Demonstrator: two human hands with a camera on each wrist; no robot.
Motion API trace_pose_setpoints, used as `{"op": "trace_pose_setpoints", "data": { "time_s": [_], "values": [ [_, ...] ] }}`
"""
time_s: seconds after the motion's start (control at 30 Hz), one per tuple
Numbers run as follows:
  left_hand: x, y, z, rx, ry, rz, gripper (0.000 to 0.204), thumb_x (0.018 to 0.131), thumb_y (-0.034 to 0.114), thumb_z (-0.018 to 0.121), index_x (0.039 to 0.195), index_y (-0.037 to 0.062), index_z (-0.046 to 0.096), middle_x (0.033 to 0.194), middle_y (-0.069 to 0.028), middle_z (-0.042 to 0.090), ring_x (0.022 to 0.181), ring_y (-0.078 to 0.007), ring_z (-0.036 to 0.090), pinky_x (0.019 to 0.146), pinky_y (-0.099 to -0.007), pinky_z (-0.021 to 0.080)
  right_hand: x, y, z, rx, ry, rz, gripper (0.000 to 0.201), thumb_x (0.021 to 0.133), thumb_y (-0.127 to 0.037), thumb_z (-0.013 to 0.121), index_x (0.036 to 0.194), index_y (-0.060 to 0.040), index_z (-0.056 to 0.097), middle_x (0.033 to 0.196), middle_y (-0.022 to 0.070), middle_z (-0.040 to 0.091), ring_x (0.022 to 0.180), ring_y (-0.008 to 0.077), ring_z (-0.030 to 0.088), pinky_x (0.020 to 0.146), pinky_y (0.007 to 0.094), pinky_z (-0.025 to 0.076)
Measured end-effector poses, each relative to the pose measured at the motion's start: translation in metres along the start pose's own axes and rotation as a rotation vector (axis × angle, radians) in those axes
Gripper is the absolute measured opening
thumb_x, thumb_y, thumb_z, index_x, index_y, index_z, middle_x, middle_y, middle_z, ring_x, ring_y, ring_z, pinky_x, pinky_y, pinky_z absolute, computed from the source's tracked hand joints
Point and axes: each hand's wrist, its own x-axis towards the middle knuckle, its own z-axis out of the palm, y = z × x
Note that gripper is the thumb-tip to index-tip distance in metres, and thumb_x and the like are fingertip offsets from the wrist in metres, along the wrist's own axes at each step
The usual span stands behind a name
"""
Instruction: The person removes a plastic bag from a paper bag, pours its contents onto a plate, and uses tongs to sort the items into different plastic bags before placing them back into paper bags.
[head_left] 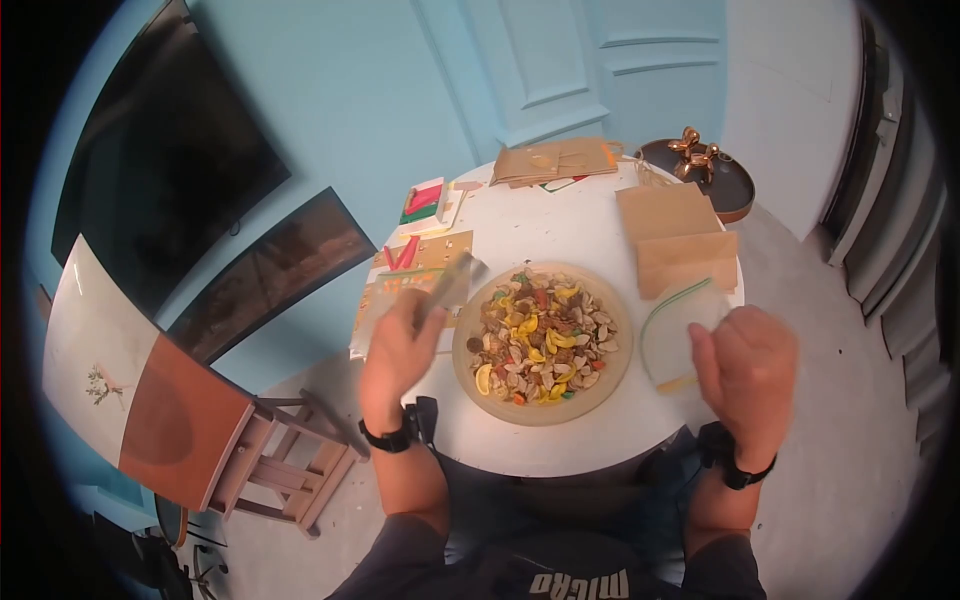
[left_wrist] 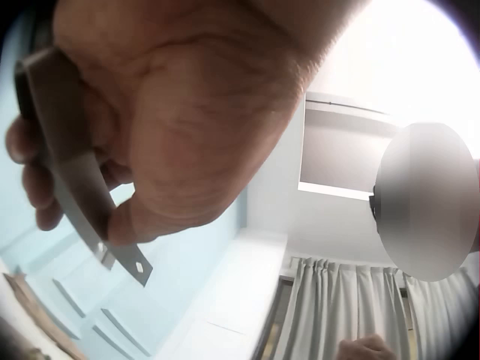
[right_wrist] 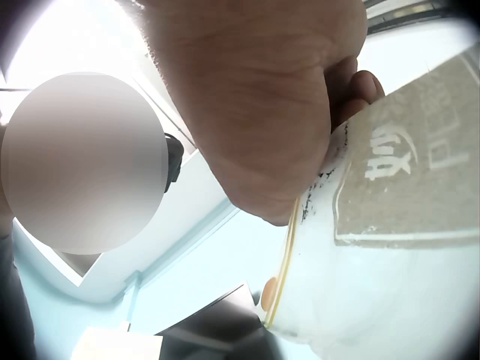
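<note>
In the head view, my left hand [head_left: 402,345] holds metal tongs [head_left: 452,282] left of a round tray [head_left: 467,378] of mixed dried pieces [head_left: 545,335]. The left wrist view shows the fingers and thumb of my left hand [left_wrist: 180,120] round the tongs [left_wrist: 71,161], whose tips stand a little apart. My right hand [head_left: 748,365] grips a clear zip bag [head_left: 678,335] to the right of the tray. Close up in the right wrist view, the bag [right_wrist: 360,289] hangs beside my right hand [right_wrist: 251,105], with a printed panel on it; part of its fingers is hidden.
Brown paper bags [head_left: 560,160] lie at the back of the white table [head_left: 520,215], and more brown paper [head_left: 685,262] at its right. On the left are a small box [head_left: 424,204] and a printed board [head_left: 440,248]. A wooden stool [head_left: 290,470] stands at lower left.
</note>
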Motion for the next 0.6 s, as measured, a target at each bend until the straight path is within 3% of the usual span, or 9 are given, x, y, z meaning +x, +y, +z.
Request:
{"op": "trace_pose_setpoints", "data": {
  "time_s": [0.03, 0.07, 0.2, 0.3, 0.5, 0.6],
  "values": [
    [-0.005, 0.011, 0.002, 0.017, -0.069, -0.049, 0.036, 0.106, 0.024, 0.074, 0.124, -0.006, 0.072, 0.092, -0.0277, 0.075, 0.088, -0.0438, 0.075, 0.083, -0.048, 0.057, 0.002, -0.001, 0.005, 0.036, -0.031, -0.023, 0.041, 0.091, -0.011, 0.087, 0.068, -0.0056, 0.053, 0.069, 0.011, 0.051, 0.063, 0.0351, 0.056, 0.057, 0.0473, 0.043],
    [-0.01, 0.011, 0.008, 0.032, -0.061, -0.015, 0.036, 0.103, 0.028, 0.078, 0.117, -0.0051, 0.077, 0.092, -0.0285, 0.076, 0.089, -0.0463, 0.076, 0.083, -0.0503, 0.058, -0.001, 0.0, 0.014, 0.066, -0.062, -0.009, 0.042, 0.091, -0.011, 0.087, 0.067, -0.0055, 0.053, 0.068, 0.0111, 0.051, 0.063, 0.0353, 0.056, 0.057, 0.0474, 0.043],
    [-0.021, -0.008, 0.018, 0.136, -0.068, -0.018, 0.032, 0.099, 0.028, 0.081, 0.11, -0.0018, 0.08, 0.102, -0.0297, 0.078, 0.099, -0.0513, 0.074, 0.084, -0.0547, 0.058, -0.024, 0.007, 0.046, 0.113, -0.148, 0.051, 0.044, 0.091, -0.012, 0.087, 0.065, -0.0047, 0.053, 0.066, 0.0118, 0.05, 0.061, 0.0357, 0.056, 0.057, 0.0476, 0.043],
    [-0.029, -0.018, 0.009, 0.244, -0.096, -0.112, 0.03, 0.097, 0.026, 0.082, 0.11, -0.0012, 0.079, 0.1, -0.0284, 0.078, 0.098, -0.0507, 0.075, 0.084, -0.055, 0.057, -0.036, 0.014, 0.052, 0.107, -0.177, 0.08, 0.043, 0.091, -0.011, 0.087, 0.065, -0.0039, 0.053, 0.065, 0.0121, 0.05, 0.06, 0.0352, 0.055, 0.056, 0.0473, 0.043],
    [-0.041, -0.039, -0.001, 0.313, -0.126, -0.109, 0.028, 0.093, 0.022, 0.084, 0.11, -0.0002, 0.08, 0.1, -0.025, 0.079, 0.096, -0.0469, 0.076, 0.084, -0.0546, 0.059, -0.033, 0.012, 0.057, 0.096, -0.178, 0.102, 0.04, 0.09, -0.007, 0.086, 0.066, -0.0029, 0.054, 0.065, 0.0119, 0.051, 0.058, 0.0343, 0.053, 0.055, 0.0467, 0.041],
    [-0.04, -0.053, 0.004, 0.33, -0.095, -0.077, 0.034, 0.089, 0.019, 0.086, 0.117, 0.0001, 0.083, 0.1, -0.023, 0.081, 0.095, -0.0433, 0.079, 0.084, -0.05, 0.06, -0.031, 0.006, 0.061, 0.104, -0.185, 0.104, 0.04, 0.09, -0.007, 0.087, 0.066, -0.0027, 0.055, 0.066, 0.0119, 0.051, 0.058, 0.0339, 0.053, 0.055, 0.0463, 0.041]
  ]
}}
